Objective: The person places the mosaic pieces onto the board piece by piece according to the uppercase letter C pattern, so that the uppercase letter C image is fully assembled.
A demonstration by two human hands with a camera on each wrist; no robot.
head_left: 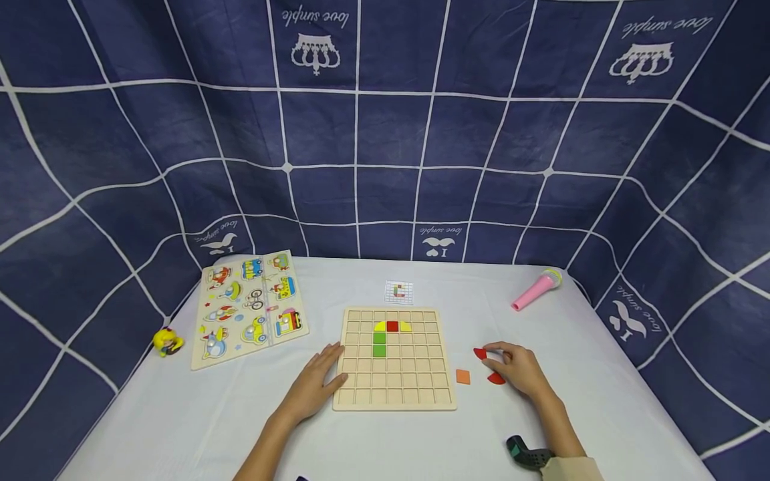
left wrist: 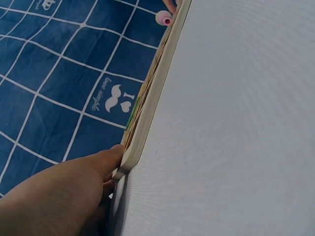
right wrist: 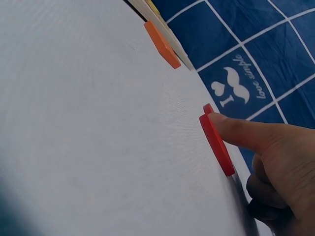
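The grid board [head_left: 410, 365], one piece of pale wood, lies at the middle of the white table [head_left: 421, 444]. From the left, there are one yellow toy figure [head_left: 167, 341] and one picture puzzle [head_left: 245, 314]. Next, the left hand [head_left: 311, 383] rests with extended fingers and thumb apart, touching the board's left edge. On the board sit two yellow pieces [head_left: 381, 327], one red square [head_left: 392, 326] and two green squares [head_left: 379, 344]. Behind it is one pattern card [head_left: 399, 292]. To the right lie one orange square [head_left: 462, 377] and two red fan pieces [head_left: 496, 379]; the right hand [head_left: 522, 369] pinches the farther one by thumb and index finger. I cannot tell whether it is lifted. Further right is one pink microphone [head_left: 537, 290].

In the left wrist view, some left fingers are hidden below the board's corner. A black device [head_left: 528, 454] is partly covered at the right sleeve [head_left: 571, 469], and a dark object is cut by the bottom edge. The card's drawing is small.

On the blue cloth [head_left: 391, 133], "love simple" reads upside down, beside crowns and moustaches.
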